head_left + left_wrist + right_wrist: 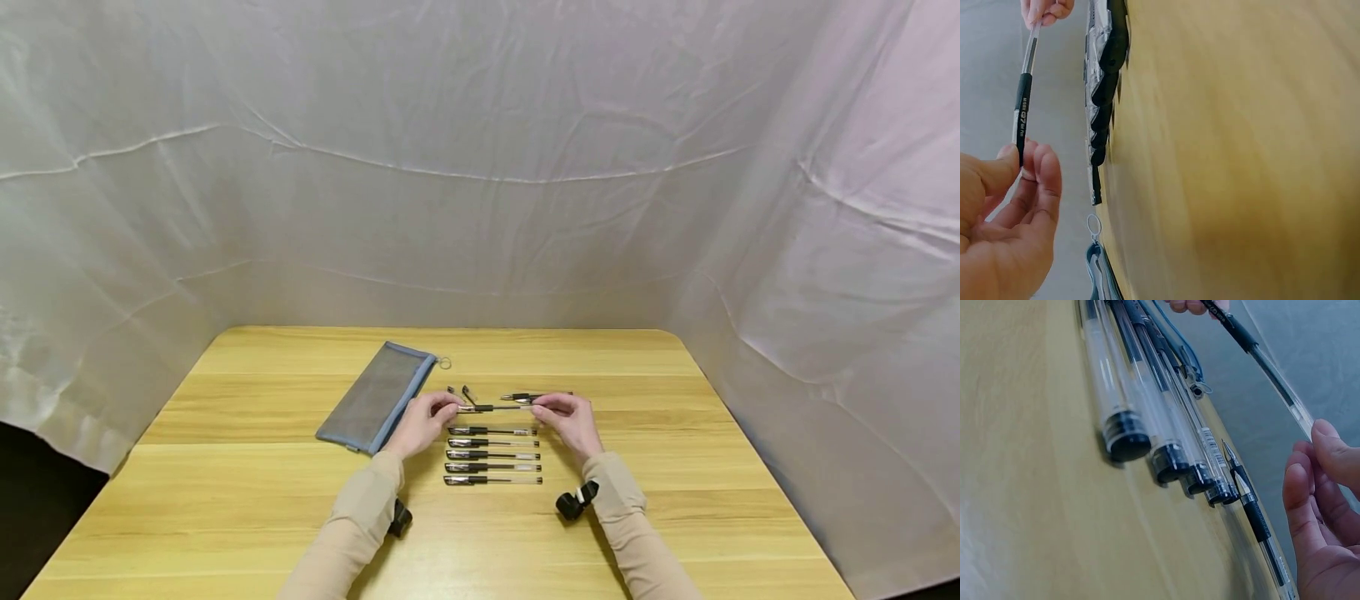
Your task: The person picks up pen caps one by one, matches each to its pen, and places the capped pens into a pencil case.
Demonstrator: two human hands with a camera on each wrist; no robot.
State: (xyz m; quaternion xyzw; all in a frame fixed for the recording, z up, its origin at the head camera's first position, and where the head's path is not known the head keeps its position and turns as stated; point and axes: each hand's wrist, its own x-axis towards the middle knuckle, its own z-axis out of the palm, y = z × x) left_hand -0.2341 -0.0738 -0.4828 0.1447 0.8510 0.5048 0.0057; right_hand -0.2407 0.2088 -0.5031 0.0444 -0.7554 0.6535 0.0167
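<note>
Both hands hold one clear-barrelled gel pen [483, 407] level above the table, its cap end to the left. My left hand [420, 422] pinches the black and silver cap end between thumb and fingers. At the other end, my right hand [573, 422] pinches the clear tail of the barrel. In the left wrist view, the pen [1024, 90] shows white lettering on its dark part. Nearer the body lies a row of several capped pens [468, 455], side by side with caps to the left.
Uncapped pens [525, 396] lie behind the right hand, tips to the left. Loose pen caps [468, 393] lie behind the held pen. A grey mesh zip pouch [371, 396] with blue edging and a ring lies left of the pens. Pale sheeting [480, 208] hangs around the wooden table.
</note>
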